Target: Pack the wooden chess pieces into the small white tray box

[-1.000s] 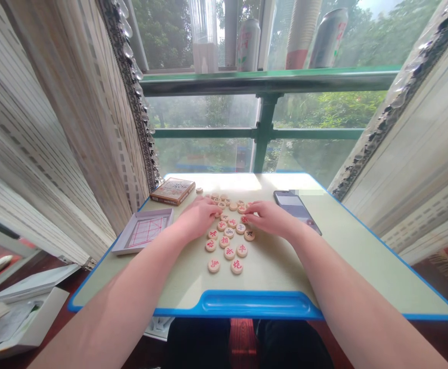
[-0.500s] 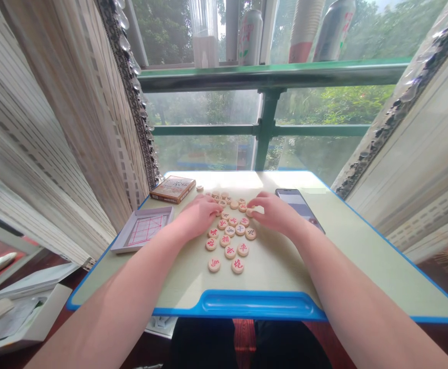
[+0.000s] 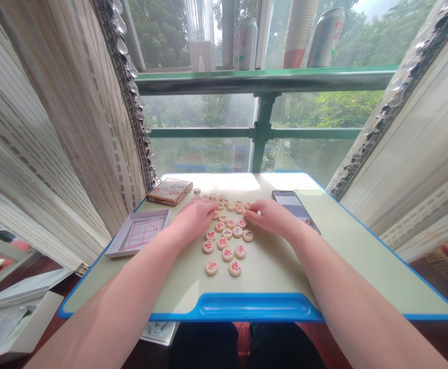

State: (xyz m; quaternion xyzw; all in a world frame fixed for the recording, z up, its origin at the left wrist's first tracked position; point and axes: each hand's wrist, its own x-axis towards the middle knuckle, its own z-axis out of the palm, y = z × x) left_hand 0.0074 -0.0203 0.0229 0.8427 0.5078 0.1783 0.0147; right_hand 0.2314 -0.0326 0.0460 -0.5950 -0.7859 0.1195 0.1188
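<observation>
Several round wooden xiangqi pieces with red or dark characters lie spread over the middle of the table, among them a red-marked piece [image 3: 235,268] nearest me. At the left edge of the group is my left hand [image 3: 196,218], its fingers curled together and the tips on a pale piece [image 3: 216,216] that they partly hide. Opposite it, my right hand [image 3: 268,214] has thumb and fingers closed in on another piece [image 3: 245,214] at the group's right side. A lone piece [image 3: 197,190] sits farther back, beyond my left hand.
A flat decorated box [image 3: 169,191] and an open tray with a red grid [image 3: 166,220] lie on the left. A phone [image 3: 296,207] rests beside my right hand. The table has a blue rim with a molded trough [image 3: 255,306]. Cans and cups stand on the window ledge behind.
The view has tilted and shifted slightly. My right thumb and fingers have drawn closer together at the piece. My left hand stays by the group's left side; most pieces keep their arrangement.
</observation>
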